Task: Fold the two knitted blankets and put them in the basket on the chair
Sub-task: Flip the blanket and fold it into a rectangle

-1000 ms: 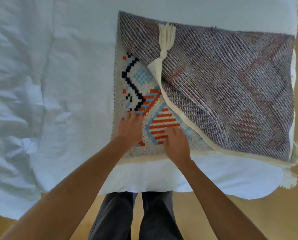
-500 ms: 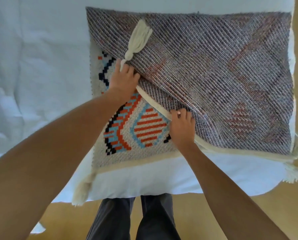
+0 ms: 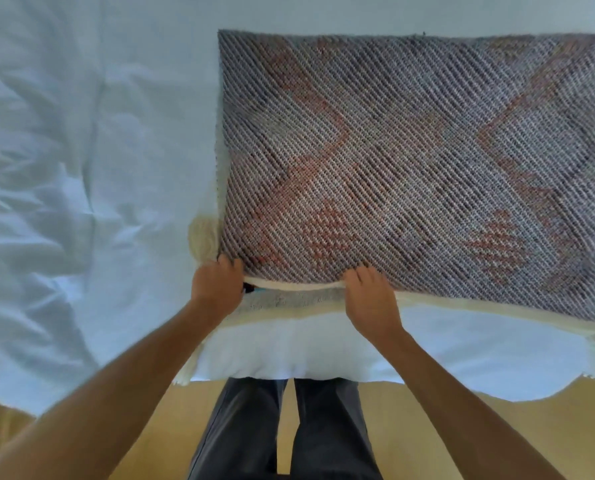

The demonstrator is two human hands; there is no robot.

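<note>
One knitted blanket (image 3: 410, 161) lies folded on the white bed, its grey-mauve reverse side up with faint reddish zigzags and a cream border along the near edge. My left hand (image 3: 216, 287) pinches the near-left corner of the top layer. My right hand (image 3: 370, 297) grips the same cream near edge a little to the right. A sliver of the coloured lower layer shows between my hands. A cream tassel (image 3: 202, 237) sticks out at the left edge. No second blanket, basket or chair is in view.
The white bedsheet (image 3: 81, 168) is wrinkled to the left of the blanket. The bed's near edge (image 3: 306, 362) is just in front of my legs, above a wooden floor (image 3: 462, 427). The blanket's right side reaches the frame's right border.
The folded-back corner has been pulled down towards me, so the top layer now covers the coloured pattern. Both hands moved to the near edge, and the view shifted left.
</note>
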